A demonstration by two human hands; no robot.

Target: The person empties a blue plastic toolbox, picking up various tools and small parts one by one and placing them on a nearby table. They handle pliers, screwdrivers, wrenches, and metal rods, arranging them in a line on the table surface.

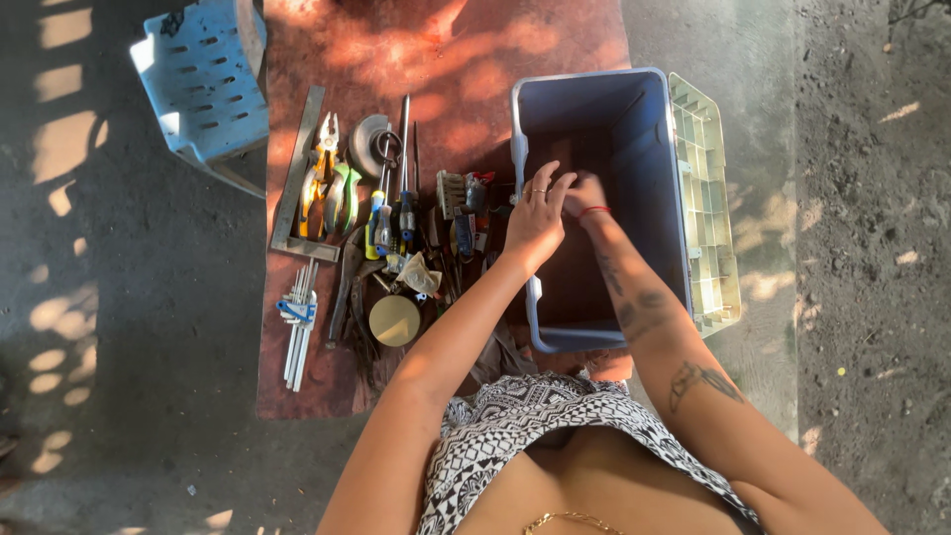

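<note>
Both hands [535,213] [586,195] over blue toolbox [654,149]; grips unclear, perhaps pinching something.

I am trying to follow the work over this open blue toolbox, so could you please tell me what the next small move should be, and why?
Probably reach the left hand back to the tools laid out on the mat. Both hands meet over the blue toolbox, the right hand inside it, and whether they hold anything cannot be told.
</note>
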